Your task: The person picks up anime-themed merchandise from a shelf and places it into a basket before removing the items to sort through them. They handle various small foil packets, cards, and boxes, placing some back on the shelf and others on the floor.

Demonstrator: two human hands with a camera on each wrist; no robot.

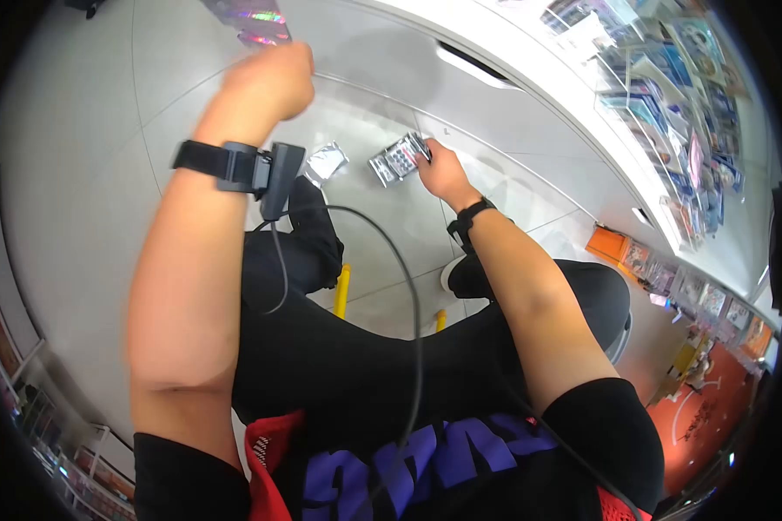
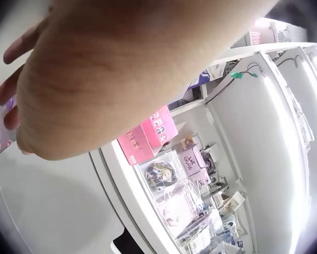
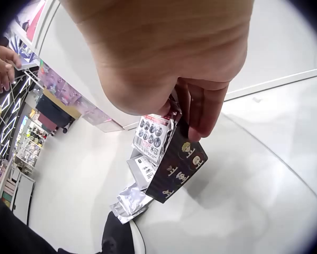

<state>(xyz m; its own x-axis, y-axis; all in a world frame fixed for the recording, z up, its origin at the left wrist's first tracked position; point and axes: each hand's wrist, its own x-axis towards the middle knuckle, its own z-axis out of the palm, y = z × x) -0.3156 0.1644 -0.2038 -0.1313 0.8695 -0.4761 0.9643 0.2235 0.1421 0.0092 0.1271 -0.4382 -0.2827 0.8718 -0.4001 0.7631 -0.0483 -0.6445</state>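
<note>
My right hand [image 1: 447,176] holds a small dark box [image 3: 175,166] printed with cartoon figures, low over the floor. Silver foil packets [image 3: 152,138] with white printed labels stick out beside the box's side, close under the fingers. My left hand [image 1: 269,82] reaches far forward and looks blurred in the head view. Its fingers [image 2: 25,43] spread apart in the left wrist view, near shiny purple packaging [image 1: 256,22]. Another silver foil packet [image 1: 326,162] lies on the floor by my shoe.
A white display cabinet [image 1: 530,87] runs along the front and right, holding many wrapped goods. Pink boxes [image 2: 148,136] stand on its shelf. My knees flank pale floor tiles [image 1: 378,234]; yellow stool legs [image 1: 342,291] show between them. A cable [image 1: 400,252] loops across my lap.
</note>
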